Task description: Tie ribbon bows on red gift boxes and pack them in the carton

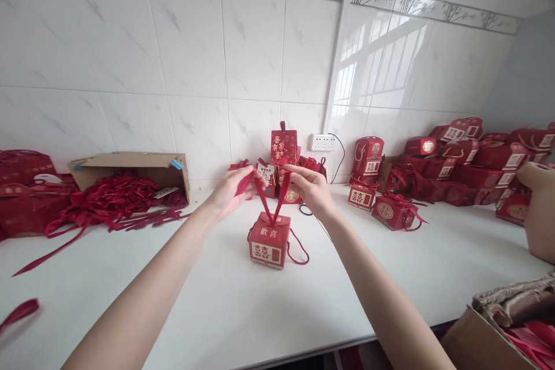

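A small red gift box (267, 245) with a cream label and gold characters stands on the white table in front of me. A red ribbon (277, 208) rises from its top in a V shape. My left hand (236, 188) pinches one end of the ribbon, and my right hand (307, 185) pinches the other. Both hands are above and behind the box, apart from each other. A red cord handle (300, 251) loops out at the box's right side. Behind my hands stands a square red card or box (284, 147) with gold writing, partly covering other red items.
On the left lies a cardboard box (130, 160) spilling red ribbons (125, 196). Many red gift boxes (459, 167) are piled at the right, near another person's hand (537, 202). A power strip (323, 142) is on the tiled wall. An open carton (472, 338) sits at the lower right.
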`<state>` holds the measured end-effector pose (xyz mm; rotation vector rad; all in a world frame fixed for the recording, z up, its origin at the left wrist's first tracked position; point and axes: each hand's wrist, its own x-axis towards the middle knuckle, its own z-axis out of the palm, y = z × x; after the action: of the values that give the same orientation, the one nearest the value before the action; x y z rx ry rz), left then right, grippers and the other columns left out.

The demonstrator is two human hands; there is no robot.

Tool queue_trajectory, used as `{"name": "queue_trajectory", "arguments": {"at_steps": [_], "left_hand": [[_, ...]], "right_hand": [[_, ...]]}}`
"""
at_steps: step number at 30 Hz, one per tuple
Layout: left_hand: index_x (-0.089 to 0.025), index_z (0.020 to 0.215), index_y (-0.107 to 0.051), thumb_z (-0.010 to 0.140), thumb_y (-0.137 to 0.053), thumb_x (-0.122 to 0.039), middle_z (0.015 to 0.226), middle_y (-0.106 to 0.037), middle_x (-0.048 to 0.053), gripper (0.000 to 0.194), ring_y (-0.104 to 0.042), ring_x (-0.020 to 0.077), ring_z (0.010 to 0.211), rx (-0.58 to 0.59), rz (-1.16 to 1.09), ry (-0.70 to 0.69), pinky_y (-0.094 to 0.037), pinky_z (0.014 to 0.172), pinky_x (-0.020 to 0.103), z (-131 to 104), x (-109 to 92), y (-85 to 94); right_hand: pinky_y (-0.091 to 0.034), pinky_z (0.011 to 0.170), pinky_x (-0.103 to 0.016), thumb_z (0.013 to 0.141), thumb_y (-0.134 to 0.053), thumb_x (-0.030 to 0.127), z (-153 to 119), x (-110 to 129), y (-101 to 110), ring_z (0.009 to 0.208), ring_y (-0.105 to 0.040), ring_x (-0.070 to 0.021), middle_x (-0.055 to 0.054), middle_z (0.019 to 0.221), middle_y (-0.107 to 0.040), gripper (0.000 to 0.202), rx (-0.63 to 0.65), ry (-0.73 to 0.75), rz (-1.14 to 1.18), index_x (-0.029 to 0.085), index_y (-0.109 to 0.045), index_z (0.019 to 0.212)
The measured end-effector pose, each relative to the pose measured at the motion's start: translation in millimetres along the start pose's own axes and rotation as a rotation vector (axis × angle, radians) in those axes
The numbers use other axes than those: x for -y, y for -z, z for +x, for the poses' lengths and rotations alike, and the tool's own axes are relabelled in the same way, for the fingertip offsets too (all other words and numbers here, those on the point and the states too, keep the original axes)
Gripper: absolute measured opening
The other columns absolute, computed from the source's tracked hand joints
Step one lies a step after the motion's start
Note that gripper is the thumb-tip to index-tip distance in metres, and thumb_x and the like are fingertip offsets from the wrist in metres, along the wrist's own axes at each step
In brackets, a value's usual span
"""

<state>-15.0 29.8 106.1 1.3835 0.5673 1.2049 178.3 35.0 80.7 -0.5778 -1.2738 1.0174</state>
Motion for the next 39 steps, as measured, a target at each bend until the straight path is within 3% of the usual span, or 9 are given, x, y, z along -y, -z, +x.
{"name": "queue_trajectory", "arguments": {"at_steps": [3,6,9,13,16,20,24,31,39], "left_hand": [[-0.015,0.086,-0.064,0.08,-0.054,-0.037,0.087,-0.068,0.006,0.025,-0.064,0.0186,0.079,0.092,-0.071,0.013,-0.048,0.078,0.033,5,0,-23.4],[-0.015,0.091,-0.063,0.078,-0.056,-0.035,0.089,-0.068,0.006,0.025,-0.063,0.0163,0.075,0.1,-0.102,0.023,-0.048,0.07,0.029,0,-1,-30.9],[-0.015,0.078,-0.06,0.075,-0.056,-0.038,0.07,-0.065,0.004,0.023,-0.057,0.0131,0.056,0.064,-0.121,0.046,-0.045,0.058,0.027,-9,-4,-22.7],[-0.02,0.061,-0.044,0.075,-0.041,-0.049,0.059,-0.058,0.002,0.032,-0.055,0.016,0.054,-0.075,0.106,-0.056,-0.044,0.056,0.03,-19,-3,-1.9],[-0.019,0.058,-0.047,0.073,-0.046,-0.048,0.06,-0.056,0.002,0.032,-0.053,0.0162,0.058,-0.039,0.517,-0.037,-0.043,0.058,0.03,-29,14,-0.9],[-0.018,0.057,-0.054,0.064,-0.065,-0.04,0.063,-0.056,0.001,0.026,-0.053,0.0193,0.066,0.065,0.823,0.029,-0.041,0.067,0.033,-52,49,-26.3],[-0.02,0.07,-0.056,0.07,-0.063,-0.044,0.086,-0.058,0.005,0.024,-0.052,0.0272,0.094,0.146,1.353,0.006,-0.039,0.082,0.041,-66,69,-41.5],[-0.026,0.079,-0.064,0.075,-0.058,-0.033,0.092,-0.057,0.005,0.011,-0.05,0.0286,0.104,0.252,1.46,0.13,-0.035,0.09,0.044,-59,57,-30.2],[-0.021,0.071,-0.061,0.077,-0.047,-0.028,0.087,-0.057,0.006,0.017,-0.059,0.0261,0.085,0.173,1.391,0.094,-0.043,0.078,0.037,-65,66,-34.5]], "right_hand": [[-0.052,0.083,-0.033,0.07,-0.064,0.027,-1,4,-15,0.086,-0.066,-0.0165,-0.004,0.09,-0.071,0.03,-0.004,0.093,-0.155,0.017,-0.067,0.098],[-0.054,0.075,-0.029,0.068,-0.066,0.026,-7,10,-14,0.078,-0.067,-0.015,-0.002,0.083,-0.069,0.029,-0.032,0.108,-0.132,0.017,-0.063,0.096],[-0.054,0.054,-0.024,0.069,-0.067,0.034,-22,22,1,0.053,-0.063,-0.0114,0.003,0.068,-0.065,0.034,0.045,0.035,-0.012,0.02,-0.057,0.099],[-0.035,0.026,-0.019,0.077,-0.052,0.054,-41,30,30,0.026,-0.042,-0.008,0.008,0.042,-0.049,0.036,0.189,-0.114,0.009,0.018,-0.056,0.081],[-0.041,0.032,-0.02,0.079,-0.055,0.038,-49,14,41,0.04,-0.053,-0.0103,0.0,0.057,-0.059,0.025,0.279,-0.171,-0.38,0.015,-0.06,0.071],[-0.051,0.068,-0.028,0.078,-0.055,0.013,-56,-17,36,0.076,-0.063,-0.0157,-0.006,0.086,-0.067,0.015,0.539,0.034,-0.992,0.016,-0.07,0.081],[-0.046,0.078,-0.028,0.077,-0.053,0.004,-60,-26,29,0.081,-0.06,-0.015,-0.005,0.09,-0.066,0.026,0.654,0.092,-1.109,0.02,-0.073,0.086],[-0.04,0.068,-0.024,0.071,-0.06,0.008,-56,-18,15,0.07,-0.054,-0.014,-0.004,0.077,-0.063,0.013,0.771,0.013,-1.165,0.015,-0.07,0.075],[-0.035,0.05,-0.019,0.071,-0.054,0.017,-67,-25,5,0.053,-0.048,-0.0085,0.002,0.058,-0.056,0.009,0.592,-0.215,-1.092,0.014,-0.059,0.064]]}}
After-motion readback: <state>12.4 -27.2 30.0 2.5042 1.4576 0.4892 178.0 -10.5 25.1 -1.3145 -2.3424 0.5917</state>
